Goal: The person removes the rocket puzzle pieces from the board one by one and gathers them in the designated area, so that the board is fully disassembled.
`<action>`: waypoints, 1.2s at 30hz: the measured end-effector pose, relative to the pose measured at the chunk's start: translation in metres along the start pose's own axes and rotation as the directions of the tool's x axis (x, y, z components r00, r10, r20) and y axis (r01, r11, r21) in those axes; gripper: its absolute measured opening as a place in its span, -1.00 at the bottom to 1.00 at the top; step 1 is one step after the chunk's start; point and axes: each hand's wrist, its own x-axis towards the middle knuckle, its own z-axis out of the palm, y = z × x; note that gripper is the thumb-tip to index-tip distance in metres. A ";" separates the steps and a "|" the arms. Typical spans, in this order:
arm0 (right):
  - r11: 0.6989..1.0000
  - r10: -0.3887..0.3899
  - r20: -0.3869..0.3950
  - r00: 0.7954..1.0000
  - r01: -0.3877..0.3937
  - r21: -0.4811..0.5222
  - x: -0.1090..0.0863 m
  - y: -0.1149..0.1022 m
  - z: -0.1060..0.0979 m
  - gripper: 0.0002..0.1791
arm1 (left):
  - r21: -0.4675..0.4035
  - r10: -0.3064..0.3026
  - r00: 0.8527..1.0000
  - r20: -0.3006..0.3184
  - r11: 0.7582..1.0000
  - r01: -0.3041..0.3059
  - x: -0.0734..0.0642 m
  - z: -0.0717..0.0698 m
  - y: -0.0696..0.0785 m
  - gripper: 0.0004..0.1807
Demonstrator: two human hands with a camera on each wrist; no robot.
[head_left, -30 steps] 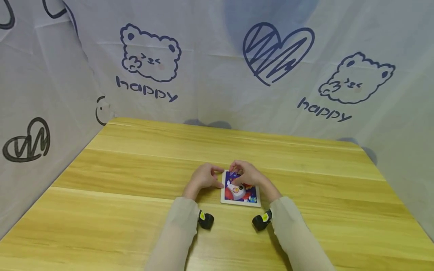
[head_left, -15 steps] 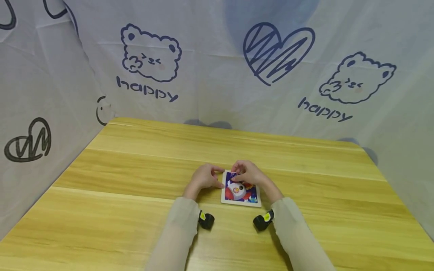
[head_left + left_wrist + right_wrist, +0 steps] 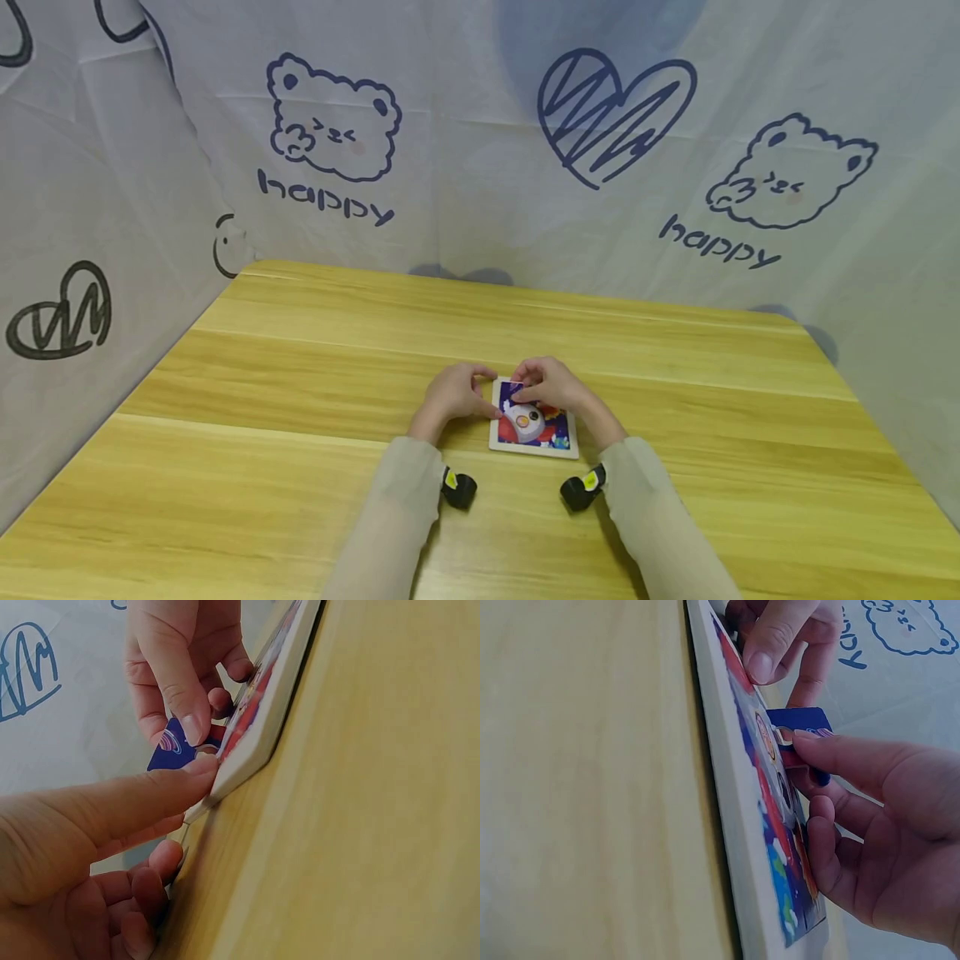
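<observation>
A picture puzzle in a flat, white-bordered tray lies on the table, showing a white-and-red figure on dark blue. My right hand pinches a dark blue puzzle piece between thumb and fingertips. This piece stands tilted up from the picture near its far left part; a ringed planet is printed on it in the left wrist view. My left hand is at the tray's left side, its straight thumb pressing on the picture's edge close to the piece. Its index finger reaches toward the far left corner.
The wooden table extends around the tray on all sides. Behind it hangs a white cloth with drawn bears and hearts. A black wrist camera sits on the left wrist, and another black camera on the right.
My left thumb has slid slightly right, from the tray's border onto the picture. The right hand has moved slightly right, still pinching the piece. The tray has stayed almost in place.
</observation>
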 end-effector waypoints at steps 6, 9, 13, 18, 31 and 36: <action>0.999 0.043 -0.012 0.999 -0.043 0.031 -0.001 -0.001 -0.001 -0.86 | -0.006 -0.006 1.000 0.004 1.000 0.006 0.000 0.000 0.001 -0.38; 0.996 0.081 -0.028 0.996 -0.080 0.042 -0.001 -0.001 -0.001 -0.82 | -0.005 -0.013 1.000 0.006 1.000 0.013 0.000 0.000 0.001 -0.38; 0.992 0.104 -0.044 0.994 -0.100 0.076 0.000 0.001 -0.003 -0.77 | -0.001 -0.010 1.000 0.002 1.000 0.010 0.000 0.001 0.001 -0.37; 0.984 0.101 -0.076 0.992 -0.089 0.157 -0.001 0.004 -0.007 -0.73 | -0.002 -0.014 1.000 -0.005 1.000 0.014 0.001 0.001 0.001 -0.38; 0.924 0.159 -0.187 0.969 -0.080 0.373 -0.012 0.021 -0.034 -0.69 | -0.039 -0.036 0.999 -0.002 0.999 0.036 -0.001 0.000 0.001 -0.37; 0.843 0.241 -0.203 0.949 -0.101 0.528 -0.016 0.036 -0.045 -0.65 | -0.073 -0.027 1.000 0.013 0.997 0.027 -0.002 -0.001 0.000 -0.38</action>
